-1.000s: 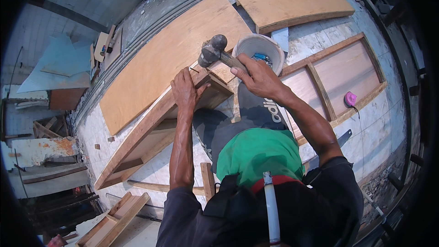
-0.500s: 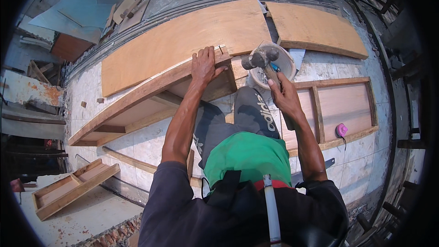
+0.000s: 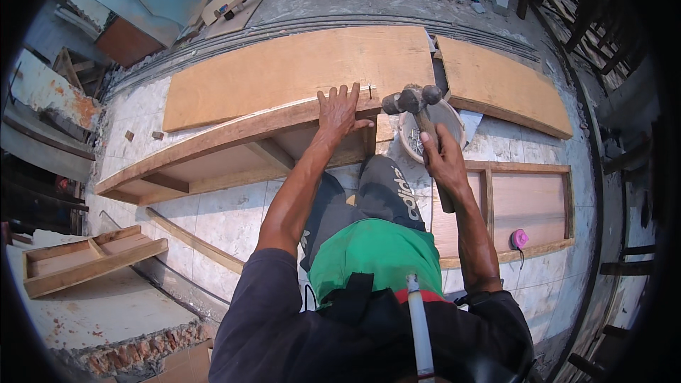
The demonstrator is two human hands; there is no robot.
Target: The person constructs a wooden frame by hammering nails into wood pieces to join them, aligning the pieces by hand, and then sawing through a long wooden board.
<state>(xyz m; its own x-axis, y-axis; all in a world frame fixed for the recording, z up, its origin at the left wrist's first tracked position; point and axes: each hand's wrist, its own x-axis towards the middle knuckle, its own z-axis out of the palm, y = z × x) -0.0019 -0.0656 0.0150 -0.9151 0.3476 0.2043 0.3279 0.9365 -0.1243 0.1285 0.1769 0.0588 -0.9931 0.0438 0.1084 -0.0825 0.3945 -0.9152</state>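
My left hand [image 3: 339,115] lies with its fingers spread on the top edge of a long wooden frame [image 3: 234,133], which stands on its side with a thin panel fixed to it. Just beyond those fingers a nail [image 3: 369,91] sticks up from the frame's right end. In my right hand [image 3: 445,161] is a hammer [image 3: 411,101], its fingers wrapped round the wooden handle. The hammer's metal head hangs over the near side of a whitish bucket [image 3: 454,119], right of the nail. Small items in the bucket are partly hidden by the hammer.
Two plywood-topped panels [image 3: 298,64] [image 3: 507,89] lie beyond the bucket. A flat frame [image 3: 532,206] on the right bears a pink tape measure [image 3: 519,239]. At the left, a small wooden frame [image 3: 96,259] rests on a broken slab [image 3: 128,312]; loose strips and pipes lie about.
The whole view has shifted, so more of the far floor shows. My left hand's fingers have spread on the frame's edge. The hammer stays raised near the bucket in my right hand.
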